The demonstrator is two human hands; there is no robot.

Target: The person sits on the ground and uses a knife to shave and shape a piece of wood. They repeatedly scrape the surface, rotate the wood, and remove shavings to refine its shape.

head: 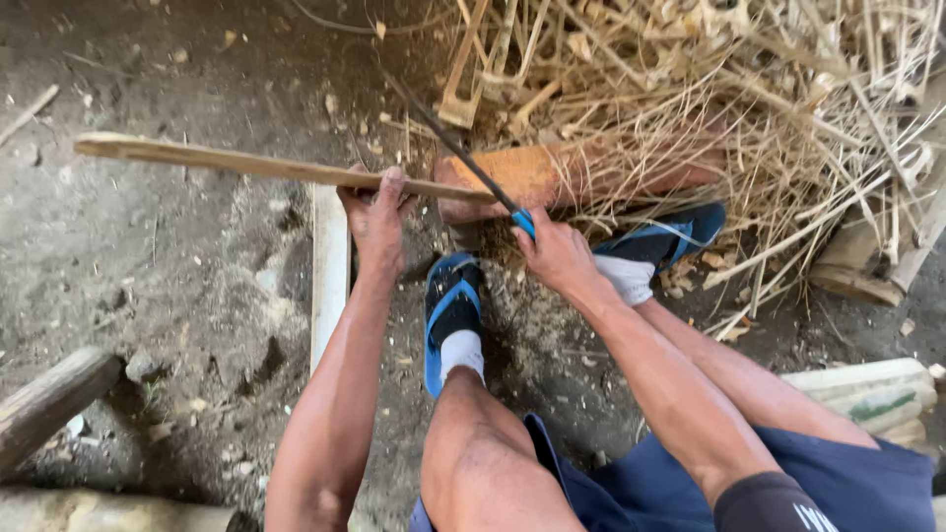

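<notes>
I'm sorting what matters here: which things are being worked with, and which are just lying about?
In use:
left hand gripping the long pale bamboo slat
right hand holding the dark blade with blue handle
orange-brown log under the slat

Lying about:
heap of dry bamboo strips
white plank on the dirt
grey wooden beam

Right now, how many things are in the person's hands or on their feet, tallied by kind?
Long bamboo slats: 1, in the left hand
Knives with a blue handle: 1, in the right hand
Blue sandals: 2
White socks: 2
Total: 6
</notes>
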